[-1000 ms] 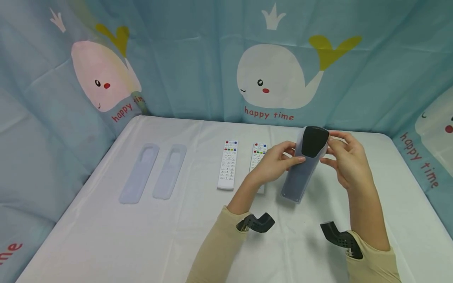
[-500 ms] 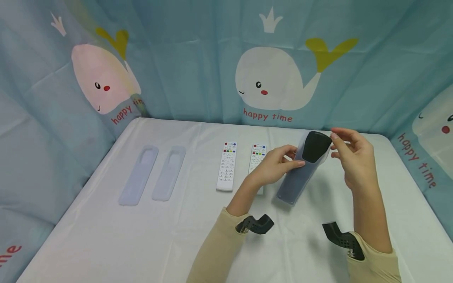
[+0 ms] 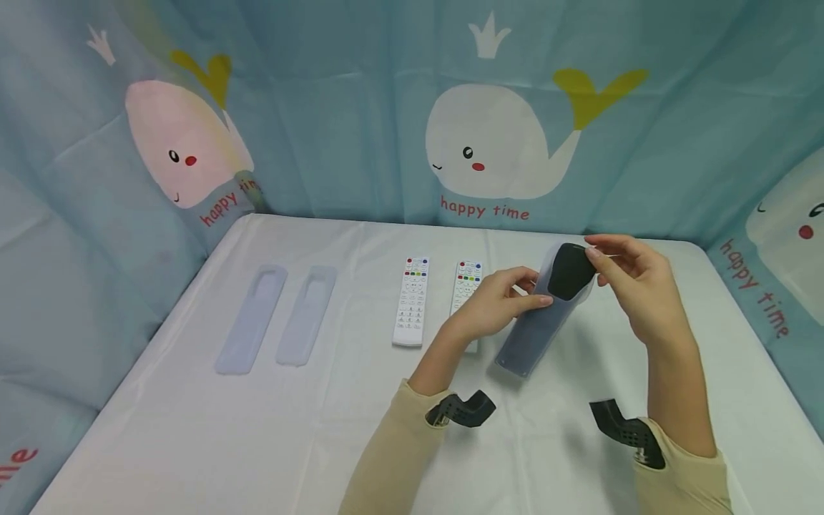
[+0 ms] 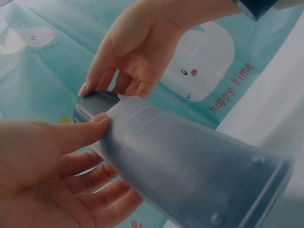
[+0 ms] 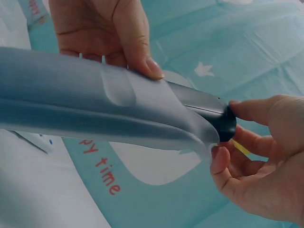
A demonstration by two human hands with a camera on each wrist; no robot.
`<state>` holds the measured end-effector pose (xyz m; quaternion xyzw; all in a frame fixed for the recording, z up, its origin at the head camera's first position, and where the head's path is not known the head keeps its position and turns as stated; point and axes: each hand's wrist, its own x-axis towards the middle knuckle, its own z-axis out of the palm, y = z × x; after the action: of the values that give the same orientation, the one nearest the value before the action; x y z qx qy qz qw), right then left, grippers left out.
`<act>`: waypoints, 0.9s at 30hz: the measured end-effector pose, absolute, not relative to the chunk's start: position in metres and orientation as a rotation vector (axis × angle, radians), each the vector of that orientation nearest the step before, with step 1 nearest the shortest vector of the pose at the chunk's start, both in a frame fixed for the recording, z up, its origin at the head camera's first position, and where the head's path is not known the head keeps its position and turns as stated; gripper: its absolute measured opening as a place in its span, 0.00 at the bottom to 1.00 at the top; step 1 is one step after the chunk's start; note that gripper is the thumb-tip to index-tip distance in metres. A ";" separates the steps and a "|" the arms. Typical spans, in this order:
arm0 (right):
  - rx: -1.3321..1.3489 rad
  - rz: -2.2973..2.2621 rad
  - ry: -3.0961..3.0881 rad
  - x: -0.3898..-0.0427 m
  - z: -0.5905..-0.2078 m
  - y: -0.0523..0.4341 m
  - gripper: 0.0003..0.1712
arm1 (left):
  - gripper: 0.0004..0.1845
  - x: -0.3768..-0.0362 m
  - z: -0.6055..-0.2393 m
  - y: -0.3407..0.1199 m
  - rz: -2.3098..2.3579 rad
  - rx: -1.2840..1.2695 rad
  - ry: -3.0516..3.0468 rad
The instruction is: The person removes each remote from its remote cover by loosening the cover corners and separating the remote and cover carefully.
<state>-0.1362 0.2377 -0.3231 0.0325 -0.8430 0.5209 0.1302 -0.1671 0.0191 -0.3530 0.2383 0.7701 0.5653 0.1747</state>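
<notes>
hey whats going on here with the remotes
A person holds a black remote that sits mostly inside a translucent silicone sleeve, above a white-covered table. The left hand grips the sleeve around its middle, while the right hand pinches the remote's exposed top end. Two white remotes lie on the table beside the hands, and two empty sleeves lie further left.

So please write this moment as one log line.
left hand: holds sleeved black remote | right hand: pinches its top end | table: two white remotes, two sleeves
</notes>
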 end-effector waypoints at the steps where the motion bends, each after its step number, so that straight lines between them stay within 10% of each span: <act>1: 0.120 1.503 -2.462 -0.136 -0.324 0.237 0.16 | 0.20 -0.167 -0.353 0.018 1.598 0.680 2.183; 27: 0.558 1.418 -2.627 -0.137 -0.325 0.240 0.18 | 0.20 -0.166 -0.358 -0.004 1.610 0.728 2.237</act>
<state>-0.1374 0.2397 -0.3254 0.1835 -0.8638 0.4664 0.0522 -0.1663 -0.0042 -0.3576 0.2528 0.7764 0.5588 0.1452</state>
